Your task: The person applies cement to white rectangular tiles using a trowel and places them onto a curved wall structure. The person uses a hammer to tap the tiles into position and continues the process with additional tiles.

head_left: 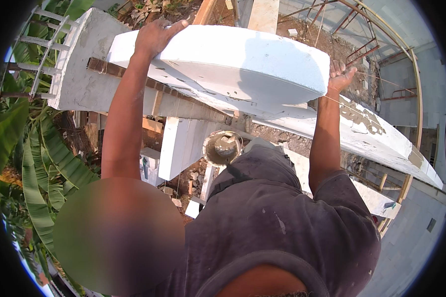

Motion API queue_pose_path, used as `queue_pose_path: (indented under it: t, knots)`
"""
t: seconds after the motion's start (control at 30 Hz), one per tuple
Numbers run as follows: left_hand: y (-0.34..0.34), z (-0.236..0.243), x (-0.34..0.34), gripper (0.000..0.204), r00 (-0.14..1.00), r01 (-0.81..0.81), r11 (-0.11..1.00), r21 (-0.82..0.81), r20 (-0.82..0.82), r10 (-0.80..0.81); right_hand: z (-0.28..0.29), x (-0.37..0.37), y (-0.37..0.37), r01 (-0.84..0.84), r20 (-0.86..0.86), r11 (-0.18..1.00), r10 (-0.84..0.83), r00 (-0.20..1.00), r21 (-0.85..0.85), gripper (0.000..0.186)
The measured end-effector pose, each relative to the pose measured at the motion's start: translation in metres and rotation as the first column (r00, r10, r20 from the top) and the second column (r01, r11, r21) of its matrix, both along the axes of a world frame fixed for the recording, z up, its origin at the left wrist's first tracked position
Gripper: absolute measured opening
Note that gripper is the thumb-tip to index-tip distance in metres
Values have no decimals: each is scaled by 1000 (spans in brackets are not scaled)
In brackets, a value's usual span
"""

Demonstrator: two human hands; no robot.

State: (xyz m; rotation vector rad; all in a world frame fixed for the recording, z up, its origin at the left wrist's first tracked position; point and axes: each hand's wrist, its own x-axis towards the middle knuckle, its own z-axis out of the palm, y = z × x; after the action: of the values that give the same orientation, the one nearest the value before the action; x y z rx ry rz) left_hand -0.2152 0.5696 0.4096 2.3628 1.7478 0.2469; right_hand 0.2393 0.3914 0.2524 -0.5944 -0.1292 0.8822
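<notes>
A large white block [223, 44] lies across the upper middle, over a long white wall top [366, 143] with grey mortar patches. My left hand [153, 37] grips the block near its left end, thumb along the top edge. My right hand [338, 79] holds the block's right end, fingers curled up beside it. Under the block's left part runs a brown wooden strip [109, 68]. A thin string crosses by my right hand.
A concrete column [74, 84] with protruding bars stands left, beside banana leaves [44, 183]. Below the wall are a pale upright block [173, 148], a bucket [210, 148] and rubble. Metal scaffolding [362, 49] and timber poles [418, 99] stand at right.
</notes>
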Motion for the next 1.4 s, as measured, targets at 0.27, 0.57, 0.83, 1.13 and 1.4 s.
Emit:
queue_pose_path:
  t: [0.27,0.57,0.83,1.13,1.4]
  knots:
    - [16,-17,5,109,998,33,982,184,-54,-24,-7,-12,11,149,-70,984,-156,985,-95,52]
    - [7,-9,2,104,997,-77,992,97,-1,78,85,-68,-157,-328,296,259,953,-69,-909,40]
    - [11,-14,-5,108,997,-81,995,52,6,81,300,-62,-32,-819,891,501,185,415,278,54]
    - [11,-18,4,108,997,-82,980,181,5,83,218,-108,25,-689,833,665,529,161,-289,62]
    - [11,-24,1,107,999,-38,980,194,25,33,178,-75,27,-745,693,641,623,362,-187,44]
